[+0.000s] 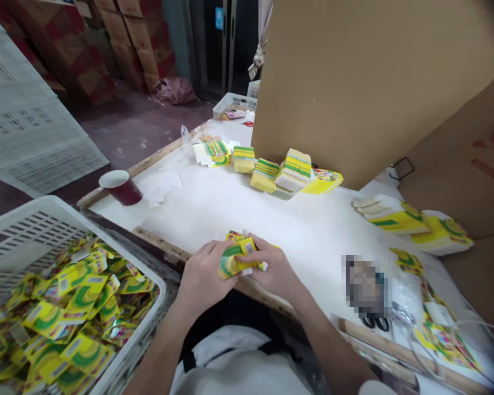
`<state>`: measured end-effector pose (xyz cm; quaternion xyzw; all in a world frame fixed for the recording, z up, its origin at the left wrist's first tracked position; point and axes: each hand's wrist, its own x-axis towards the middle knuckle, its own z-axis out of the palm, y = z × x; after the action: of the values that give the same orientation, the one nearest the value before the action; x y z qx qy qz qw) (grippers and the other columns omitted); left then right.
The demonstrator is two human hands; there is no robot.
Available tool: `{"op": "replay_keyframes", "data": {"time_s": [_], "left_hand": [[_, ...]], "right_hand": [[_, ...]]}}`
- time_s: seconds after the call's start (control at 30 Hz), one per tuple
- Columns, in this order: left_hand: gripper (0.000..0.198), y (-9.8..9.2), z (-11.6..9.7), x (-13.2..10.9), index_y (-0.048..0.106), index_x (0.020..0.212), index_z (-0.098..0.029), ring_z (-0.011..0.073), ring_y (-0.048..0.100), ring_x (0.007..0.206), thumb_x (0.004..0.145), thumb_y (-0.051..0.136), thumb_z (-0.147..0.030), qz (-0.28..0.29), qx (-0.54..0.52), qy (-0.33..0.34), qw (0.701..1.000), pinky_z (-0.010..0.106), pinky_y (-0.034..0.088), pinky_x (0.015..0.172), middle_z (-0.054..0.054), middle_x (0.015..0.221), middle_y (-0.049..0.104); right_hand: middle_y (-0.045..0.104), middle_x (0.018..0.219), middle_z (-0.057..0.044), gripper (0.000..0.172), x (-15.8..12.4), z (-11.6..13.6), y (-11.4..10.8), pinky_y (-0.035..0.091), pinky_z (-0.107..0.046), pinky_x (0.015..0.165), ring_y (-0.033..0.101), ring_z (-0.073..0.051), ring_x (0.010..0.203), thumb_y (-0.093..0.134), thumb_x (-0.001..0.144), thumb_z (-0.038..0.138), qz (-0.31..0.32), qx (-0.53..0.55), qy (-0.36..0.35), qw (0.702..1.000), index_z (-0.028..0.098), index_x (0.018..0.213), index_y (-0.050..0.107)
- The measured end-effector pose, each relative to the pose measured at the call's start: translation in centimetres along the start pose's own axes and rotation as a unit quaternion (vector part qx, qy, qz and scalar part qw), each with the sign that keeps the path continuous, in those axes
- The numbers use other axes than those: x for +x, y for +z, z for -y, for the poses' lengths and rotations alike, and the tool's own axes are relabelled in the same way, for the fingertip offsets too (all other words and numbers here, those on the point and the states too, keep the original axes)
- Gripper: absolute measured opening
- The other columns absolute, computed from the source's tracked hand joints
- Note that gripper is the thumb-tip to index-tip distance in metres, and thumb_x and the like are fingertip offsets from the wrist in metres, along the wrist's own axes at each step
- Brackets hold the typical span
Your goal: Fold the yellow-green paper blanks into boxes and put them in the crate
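Note:
Close to the table's near edge, both my hands are closed around a small yellow-and-green printed carton (239, 253). My left hand (206, 274) wraps it from the left, and my right hand (271, 266) grips its right side with the fingers across the front. More yellow and red print shows just behind the carton; whether that is a second piece I cannot tell. Farther back on the white table (214, 203) stand stacks of flat yellow-and-green cartons (292, 170). To my left, a white plastic basket (158, 285) holds many small yellow cartons (82, 307).
A dark red paper cup (123, 189) stands at the table's left side beside white paper scraps (160, 186). Large cardboard (333, 82) rises behind the table. At right lie more carton stacks (395, 216), black-handled scissors (374, 321) and a wooden stick (379, 343).

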<state>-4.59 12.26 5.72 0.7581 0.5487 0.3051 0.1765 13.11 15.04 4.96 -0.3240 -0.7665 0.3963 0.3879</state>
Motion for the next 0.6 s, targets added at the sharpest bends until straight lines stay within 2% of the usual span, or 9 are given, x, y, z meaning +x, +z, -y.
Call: {"op": "replay_keyframes", "data": {"time_s": [0.07,0.13,0.23,0.3,0.33,0.4,0.47,0.53,0.6], "left_hand": [[0.044,0.1,-0.1,0.1,0.052,0.108,-0.022,0.0222,0.060,0.094,0.067,0.065,-0.020,-0.002,-0.001,-0.011,1.000,0.034,0.047,0.084,0.004,0.099,0.063],[0.045,-0.3,0.4,-0.3,0.051,0.110,-0.023,0.0215,0.060,0.096,0.068,0.065,-0.025,0.009,-0.009,-0.024,1.000,0.033,0.048,0.084,0.004,0.102,0.064],[0.046,-3.0,3.2,-2.2,0.050,0.113,-0.023,0.0240,0.062,0.095,0.072,0.062,-0.041,0.000,0.047,-0.102,0.994,0.036,0.050,0.083,0.006,0.105,0.064],[0.051,-5.7,6.1,-4.1,0.051,0.113,-0.020,0.0326,0.061,0.097,0.073,0.058,-0.050,-0.028,0.175,-0.214,0.961,0.047,0.049,0.083,0.012,0.105,0.064],[0.058,-6.9,7.5,-5.1,0.051,0.115,-0.017,0.0400,0.058,0.102,0.072,0.056,-0.055,-0.018,0.246,-0.254,0.935,0.055,0.046,0.084,0.017,0.107,0.062],[0.085,-8.4,9.7,-6.5,0.042,0.124,-0.013,0.0526,0.046,0.113,0.062,0.057,-0.069,-0.065,0.326,-0.350,0.876,0.067,0.041,0.081,0.025,0.119,0.053],[0.085,-8.3,10.6,-7.1,0.035,0.130,-0.017,0.0499,0.045,0.116,0.065,0.051,-0.070,-0.090,0.293,-0.339,0.889,0.068,0.040,0.082,0.020,0.122,0.053],[0.074,-6.8,10.2,-6.5,0.045,0.122,-0.015,0.0437,0.051,0.111,0.069,0.051,-0.066,-0.106,0.209,-0.263,0.936,0.061,0.040,0.090,0.018,0.116,0.059],[0.062,-4.5,9.1,-5.4,0.053,0.114,-0.015,0.0366,0.055,0.108,0.073,0.053,-0.060,-0.080,0.114,-0.197,0.971,0.053,0.041,0.094,0.017,0.112,0.061]], "right_hand": [[0.053,0.130,-0.006,0.029,-0.2,-0.4,0.6,0.042,-0.037,0.099,0.050,-0.024,0.122,0.065,0.073,0.013,-0.018,0.015,0.011,1.000,0.027,0.097,0.071],[0.049,0.135,-0.008,0.044,-0.5,-0.8,0.3,0.041,-0.039,0.100,0.047,-0.026,0.124,0.069,0.071,0.019,0.012,0.029,0.033,0.999,0.027,0.114,0.063],[0.056,0.126,-0.011,0.056,-1.3,-1.4,-1.5,0.048,-0.040,0.092,0.060,-0.023,0.108,0.062,0.076,0.022,-0.031,0.018,0.094,0.995,0.025,0.130,0.047],[0.061,0.115,-0.010,0.049,-2.1,-2.0,-2.5,0.050,-0.041,0.086,0.062,-0.022,0.096,0.056,0.077,0.016,-0.088,-0.078,0.142,0.983,0.022,0.125,0.050],[0.062,0.110,-0.010,0.047,-2.5,-2.3,-2.7,0.050,-0.042,0.086,0.061,-0.022,0.095,0.056,0.075,0.012,-0.088,-0.144,0.160,0.973,0.022,0.121,0.053],[0.063,0.106,-0.010,0.048,-3.3,-2.8,-2.2,0.048,-0.044,0.088,0.058,-0.025,0.097,0.054,0.070,0.006,-0.046,-0.246,0.170,0.953,0.020,0.115,0.056],[0.063,0.106,-0.010,0.050,-3.9,-3.2,-1.0,0.047,-0.045,0.088,0.056,-0.026,0.100,0.050,0.067,0.001,-0.012,-0.287,0.165,0.944,0.020,0.113,0.056],[0.062,0.107,-0.011,0.050,-4.2,-3.5,0.3,0.047,-0.045,0.089,0.056,-0.026,0.102,0.045,0.067,-0.002,-0.011,-0.297,0.163,0.941,0.019,0.111,0.055],[0.061,0.107,-0.011,0.049,-4.3,-3.5,1.0,0.046,-0.046,0.089,0.054,-0.026,0.103,0.043,0.067,-0.003,-0.019,-0.295,0.165,0.941,0.018,0.110,0.054]]}}
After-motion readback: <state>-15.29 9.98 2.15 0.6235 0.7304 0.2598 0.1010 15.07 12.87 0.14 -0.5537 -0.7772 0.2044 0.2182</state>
